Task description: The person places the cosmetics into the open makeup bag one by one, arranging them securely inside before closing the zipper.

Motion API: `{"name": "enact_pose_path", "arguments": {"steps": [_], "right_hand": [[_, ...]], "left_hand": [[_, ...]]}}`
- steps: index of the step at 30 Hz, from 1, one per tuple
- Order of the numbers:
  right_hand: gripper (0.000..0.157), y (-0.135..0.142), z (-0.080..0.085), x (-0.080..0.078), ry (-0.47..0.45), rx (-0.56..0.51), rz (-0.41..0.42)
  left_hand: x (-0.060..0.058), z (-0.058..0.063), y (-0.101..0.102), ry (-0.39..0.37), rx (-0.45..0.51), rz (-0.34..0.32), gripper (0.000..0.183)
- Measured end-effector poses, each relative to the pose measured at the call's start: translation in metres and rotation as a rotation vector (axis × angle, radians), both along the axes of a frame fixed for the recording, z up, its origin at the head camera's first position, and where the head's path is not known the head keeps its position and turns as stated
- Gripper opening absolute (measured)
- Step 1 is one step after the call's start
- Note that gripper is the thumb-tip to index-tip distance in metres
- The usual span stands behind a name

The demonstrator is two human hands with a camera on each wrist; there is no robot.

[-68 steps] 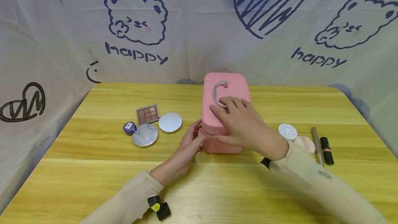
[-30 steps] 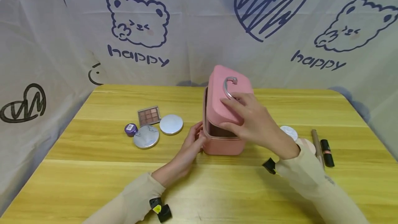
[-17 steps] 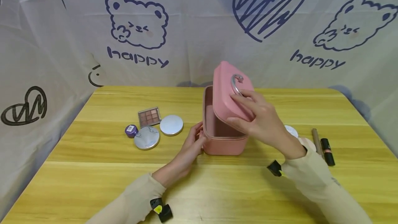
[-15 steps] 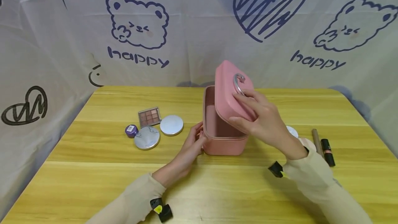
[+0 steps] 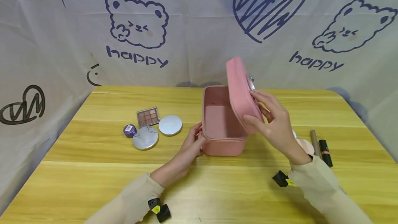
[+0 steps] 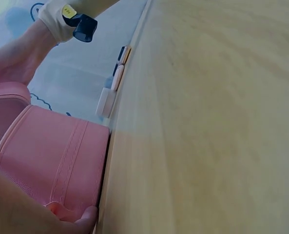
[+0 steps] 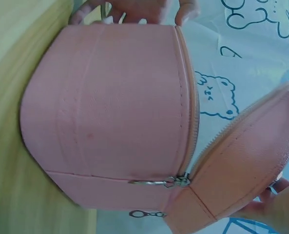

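Observation:
A pink zippered makeup case (image 5: 223, 148) stands on the table, its lid (image 5: 240, 96) raised and tilted over to the right. Its visible inside holds nothing. My left hand (image 5: 188, 149) grips the near left corner, and in the left wrist view the thumb presses low on the case wall (image 6: 56, 151). With my right hand (image 5: 276, 127) I hold the lid's near end, thumb at the rim and fingers by the silver handle (image 5: 250, 83). In the right wrist view, metal zipper pulls (image 7: 149, 182) hang at the hinge side.
Left of the case lie an eyeshadow palette (image 5: 148, 117), two round silver compacts (image 5: 170, 125) and a small purple jar (image 5: 129, 130). On the right are a powder puff (image 5: 306, 146), a brown pencil-like tube (image 5: 315, 142), a black lipstick (image 5: 325, 153) and a mostly hidden white round item.
The lid, flat on the case at first, has swung up and to the right with my right hand, uncovering the inside. My left hand has stayed at the near left corner.

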State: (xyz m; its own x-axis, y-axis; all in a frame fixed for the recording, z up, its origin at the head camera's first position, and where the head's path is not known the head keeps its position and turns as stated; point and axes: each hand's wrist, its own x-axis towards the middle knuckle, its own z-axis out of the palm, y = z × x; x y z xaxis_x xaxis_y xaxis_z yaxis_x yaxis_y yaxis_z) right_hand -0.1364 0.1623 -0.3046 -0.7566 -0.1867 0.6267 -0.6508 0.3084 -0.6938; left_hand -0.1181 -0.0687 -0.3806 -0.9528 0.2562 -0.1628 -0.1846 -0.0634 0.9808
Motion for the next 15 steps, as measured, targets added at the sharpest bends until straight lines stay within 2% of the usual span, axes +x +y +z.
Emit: {"name": "enact_pose_path", "arguments": {"steps": [9, 15], "right_hand": [[0.053, 0.007, -0.007, 0.000, -0.003, -0.226, 0.121], [0.062, 0.017, -0.009, 0.002, -0.024, -0.205, 0.128]], "left_hand": [[-0.001, 0.001, 0.001, -0.008, -0.003, -0.008, 0.073], [-0.001, 0.004, 0.002, -0.013, -0.008, 0.001, 0.074]]}}
